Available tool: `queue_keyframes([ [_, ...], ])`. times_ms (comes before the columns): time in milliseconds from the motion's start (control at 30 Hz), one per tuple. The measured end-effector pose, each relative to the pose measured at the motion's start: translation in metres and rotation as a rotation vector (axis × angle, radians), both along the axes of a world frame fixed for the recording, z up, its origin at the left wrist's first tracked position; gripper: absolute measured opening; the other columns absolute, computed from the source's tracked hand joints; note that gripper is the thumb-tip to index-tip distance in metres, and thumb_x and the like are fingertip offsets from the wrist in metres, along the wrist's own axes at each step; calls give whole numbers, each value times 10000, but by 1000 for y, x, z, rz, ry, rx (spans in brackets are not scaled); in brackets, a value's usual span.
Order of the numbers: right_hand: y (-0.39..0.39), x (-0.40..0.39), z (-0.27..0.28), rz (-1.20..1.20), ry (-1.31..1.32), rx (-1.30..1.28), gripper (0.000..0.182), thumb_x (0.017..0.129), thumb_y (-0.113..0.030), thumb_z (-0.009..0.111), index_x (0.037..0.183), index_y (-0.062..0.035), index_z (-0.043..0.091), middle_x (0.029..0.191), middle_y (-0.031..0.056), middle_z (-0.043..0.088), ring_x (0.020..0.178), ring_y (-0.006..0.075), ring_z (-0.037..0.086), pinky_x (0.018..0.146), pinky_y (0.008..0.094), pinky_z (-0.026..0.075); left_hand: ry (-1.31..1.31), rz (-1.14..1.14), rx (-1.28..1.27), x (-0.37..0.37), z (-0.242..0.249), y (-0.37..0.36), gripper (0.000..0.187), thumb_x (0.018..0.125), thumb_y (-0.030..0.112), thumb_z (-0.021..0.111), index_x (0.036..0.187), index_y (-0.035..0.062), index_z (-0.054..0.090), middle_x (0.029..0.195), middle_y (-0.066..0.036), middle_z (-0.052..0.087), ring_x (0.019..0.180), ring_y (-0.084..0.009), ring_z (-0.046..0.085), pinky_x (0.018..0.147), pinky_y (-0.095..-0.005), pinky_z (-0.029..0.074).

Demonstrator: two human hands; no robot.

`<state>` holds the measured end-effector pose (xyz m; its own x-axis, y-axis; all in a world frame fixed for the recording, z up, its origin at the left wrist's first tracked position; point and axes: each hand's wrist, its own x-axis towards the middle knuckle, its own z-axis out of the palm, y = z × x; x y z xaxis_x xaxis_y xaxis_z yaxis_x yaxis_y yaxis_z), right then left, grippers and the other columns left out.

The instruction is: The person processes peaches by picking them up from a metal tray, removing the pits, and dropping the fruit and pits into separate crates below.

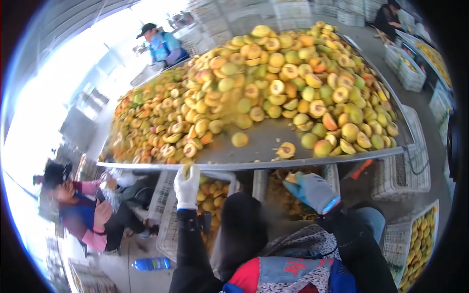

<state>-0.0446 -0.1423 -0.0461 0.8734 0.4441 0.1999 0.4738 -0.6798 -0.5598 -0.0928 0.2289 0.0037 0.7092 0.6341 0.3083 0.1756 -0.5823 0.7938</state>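
My left hand (187, 188), in a white glove, is closed round a yellow peach half (186, 169) at the near edge of a metal table (229, 146). Over a white crate (334, 177) to the right is my right hand (312, 189), in a grey and blue glove. Its fingers are closed, with a small pale orange bit at their tips that is too blurred to name. Cut peaches (293, 73) lie heaped on the table, many showing their pits. One peach half (286, 150) sits apart near the front edge.
Below my left hand, a crate (168, 215) holds peach halves. A person (78, 205) sits at the left; another (163, 46) stands behind the table. A blue bottle (150, 264) lies on the floor. A full crate (420, 244) stands at the right.
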Motion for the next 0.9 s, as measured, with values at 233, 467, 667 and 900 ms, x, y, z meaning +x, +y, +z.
queue_keyframes([
  [233,-8,13,20,15,344,-117,495,951,-538,541,1054,-73,675,875,233,695,898,423,670,795,537,504,247,-839,232,137,8,-154,481,830,338,772,1227,91,656,1100,-129,712,943,-201,691,855,-323,539],
  [467,-17,16,13,-9,246,-165,419,951,-463,584,1050,-67,677,866,222,694,850,408,675,715,512,511,408,-925,341,163,-23,-178,324,764,226,759,1003,32,659,1082,-176,675,875,-232,695,775,-362,556],
  [667,5,17,21,-165,-48,283,306,946,-335,638,935,-29,649,781,230,667,754,435,657,621,502,507,97,-803,-839,114,9,-191,239,939,191,669,1061,5,583,980,-106,689,791,-141,649,689,-266,533],
  [900,19,19,17,-139,1,374,290,955,-304,635,1031,-25,611,782,245,650,696,442,634,547,499,468,-141,-822,-1059,90,-3,-201,536,1069,458,387,1178,-25,591,1047,-164,668,916,-219,647,835,-354,537],
])
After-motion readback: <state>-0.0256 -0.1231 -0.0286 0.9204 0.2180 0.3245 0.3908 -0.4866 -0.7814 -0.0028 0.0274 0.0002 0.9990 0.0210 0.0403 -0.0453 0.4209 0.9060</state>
